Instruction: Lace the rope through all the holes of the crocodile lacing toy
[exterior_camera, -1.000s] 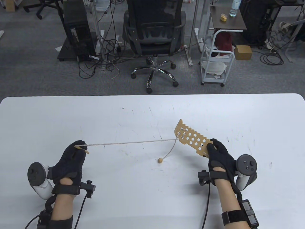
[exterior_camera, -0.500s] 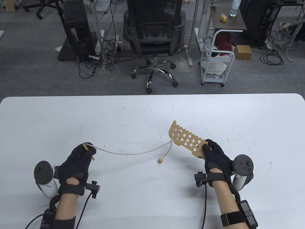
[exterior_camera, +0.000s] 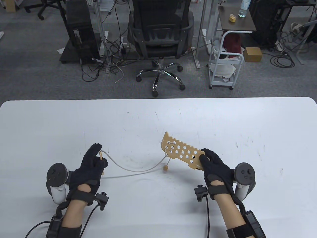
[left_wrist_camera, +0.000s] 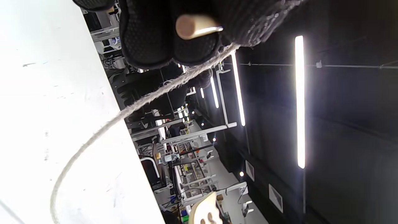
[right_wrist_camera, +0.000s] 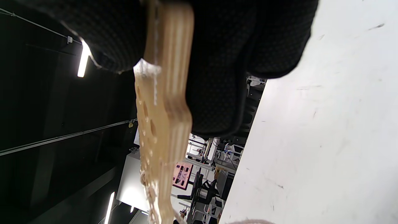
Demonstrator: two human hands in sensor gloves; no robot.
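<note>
The wooden crocodile lacing board (exterior_camera: pixel 180 153) with several holes is held above the table by my right hand (exterior_camera: pixel 213 164), which grips its near end; it shows edge-on in the right wrist view (right_wrist_camera: pixel 161 124). A pale rope (exterior_camera: pixel 128 168) runs slack from the board's far-end holes across the table to my left hand (exterior_camera: pixel 92 164). The left hand pinches the rope's wooden needle tip (exterior_camera: pixel 101 158), seen end-on in the left wrist view (left_wrist_camera: pixel 189 27). The rope's bead end (exterior_camera: pixel 165 168) lies on the table below the board.
The white table (exterior_camera: pixel 223 119) has scuff marks. Beyond its far edge stand an office chair (exterior_camera: pixel 161 37), a white cart (exterior_camera: pixel 225 62) and cables on the floor.
Both hands have moved toward each other and nearer to me. The rope went from taut to a slack curve on the table. The board shifted left.
</note>
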